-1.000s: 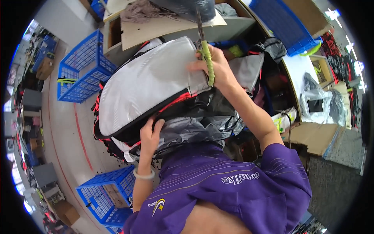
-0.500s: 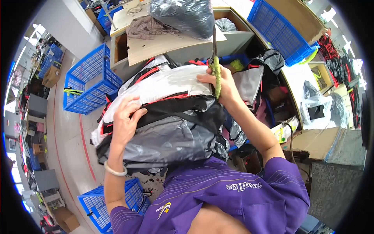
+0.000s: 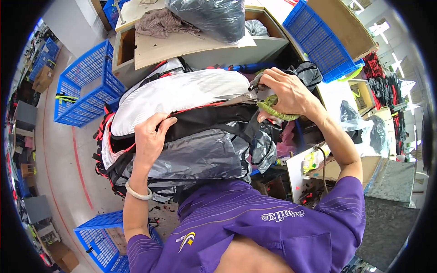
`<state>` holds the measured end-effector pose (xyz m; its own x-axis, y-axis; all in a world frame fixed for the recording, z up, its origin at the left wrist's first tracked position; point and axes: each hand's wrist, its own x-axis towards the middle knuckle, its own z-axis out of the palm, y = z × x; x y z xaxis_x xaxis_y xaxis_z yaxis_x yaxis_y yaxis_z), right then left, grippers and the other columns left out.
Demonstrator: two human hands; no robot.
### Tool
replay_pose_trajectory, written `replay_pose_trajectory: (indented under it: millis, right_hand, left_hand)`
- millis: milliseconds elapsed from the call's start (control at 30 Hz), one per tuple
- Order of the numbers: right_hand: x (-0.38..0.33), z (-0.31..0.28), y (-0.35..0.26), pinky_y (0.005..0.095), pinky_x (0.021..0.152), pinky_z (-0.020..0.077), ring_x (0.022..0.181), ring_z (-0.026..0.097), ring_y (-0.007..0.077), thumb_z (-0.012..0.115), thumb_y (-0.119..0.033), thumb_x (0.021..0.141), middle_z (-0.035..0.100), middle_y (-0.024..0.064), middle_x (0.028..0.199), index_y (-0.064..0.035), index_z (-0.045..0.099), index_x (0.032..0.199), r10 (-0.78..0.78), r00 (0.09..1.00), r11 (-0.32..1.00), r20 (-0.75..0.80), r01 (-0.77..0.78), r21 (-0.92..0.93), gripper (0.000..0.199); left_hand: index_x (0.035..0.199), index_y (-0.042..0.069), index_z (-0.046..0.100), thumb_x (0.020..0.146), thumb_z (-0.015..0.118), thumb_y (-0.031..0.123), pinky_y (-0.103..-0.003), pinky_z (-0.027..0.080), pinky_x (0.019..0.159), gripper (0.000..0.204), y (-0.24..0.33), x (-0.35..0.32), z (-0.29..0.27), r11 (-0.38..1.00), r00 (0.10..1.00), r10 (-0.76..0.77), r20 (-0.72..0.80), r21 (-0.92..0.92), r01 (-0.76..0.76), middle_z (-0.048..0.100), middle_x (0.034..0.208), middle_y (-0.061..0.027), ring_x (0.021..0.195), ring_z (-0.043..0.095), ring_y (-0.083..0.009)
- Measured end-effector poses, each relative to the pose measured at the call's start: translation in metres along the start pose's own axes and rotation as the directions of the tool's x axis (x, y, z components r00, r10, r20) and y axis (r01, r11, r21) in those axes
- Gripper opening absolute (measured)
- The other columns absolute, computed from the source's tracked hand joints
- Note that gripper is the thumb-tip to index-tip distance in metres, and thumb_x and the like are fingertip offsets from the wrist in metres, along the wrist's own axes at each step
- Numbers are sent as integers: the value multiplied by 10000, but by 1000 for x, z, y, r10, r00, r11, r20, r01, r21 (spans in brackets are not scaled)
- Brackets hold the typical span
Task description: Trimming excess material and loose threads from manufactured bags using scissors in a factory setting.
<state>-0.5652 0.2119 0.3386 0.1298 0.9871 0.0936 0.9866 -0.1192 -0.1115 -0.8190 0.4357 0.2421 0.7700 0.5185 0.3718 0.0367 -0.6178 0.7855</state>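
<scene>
Across my lap lies a large bag (image 3: 182,98) with a white panel, red piping, a black strip and a silver-grey lining. My left hand (image 3: 150,135) is closed on its edge, thumb and finger pinching the red-trimmed black strip. My right hand (image 3: 291,91) grips scissors (image 3: 275,109) whose handle is wrapped in green cord. Their dark blades point left, at the right end of the white panel where it meets the black strip. Fingers and fabric hide part of the blades, so I cannot tell whether they touch the cloth.
A wooden table (image 3: 182,49) beyond the bag bears a black plastic bundle (image 3: 211,18) and a checked cloth (image 3: 161,22). Blue crates stand at left (image 3: 86,86), lower left (image 3: 104,241) and upper right (image 3: 318,38). A cardboard-topped surface (image 3: 391,177) lies at right.
The scissors have turned from upright to pointing left, and my right hand has moved right. My left hand still pinches the bag's edge, which now lies flatter and more spread out.
</scene>
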Motion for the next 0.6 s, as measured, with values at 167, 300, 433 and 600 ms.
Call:
replay_pose_trajectory:
  millis: [167,300,433,600]
  right_hand:
    - [17,-15,2,380,689,463,879,535,284,805,-425,566,518,98,881,-17,504,887,-66,991,991,117,78,-108,600]
    - [23,-18,1,384,651,462,823,549,291,796,-457,566,518,90,845,-24,507,852,-91,989,985,113,106,-135,593]
    - [24,-19,3,378,638,466,808,549,285,807,-400,565,522,81,841,-27,505,843,-89,984,987,154,108,-119,555]
    - [28,-20,2,380,612,465,782,548,262,809,-273,554,521,67,802,-26,507,818,-192,981,970,-6,188,-155,471]
  left_hand:
    - [793,-8,616,798,688,74,-267,346,452,109,6,8,8,999,1000,13,-21,-31,-13,553,582,-113,456,408,-128]
    - [775,-7,611,805,684,98,-274,347,448,132,5,11,9,999,1000,-15,12,-36,16,545,573,-117,443,415,-148]
    - [764,-8,605,810,683,125,-286,351,452,161,0,13,10,998,1000,-21,5,-61,22,541,569,-121,441,428,-168]
    - [781,-22,625,849,642,129,-245,380,503,166,-1,17,6,1000,996,-29,87,-8,29,596,599,-64,528,490,-92]
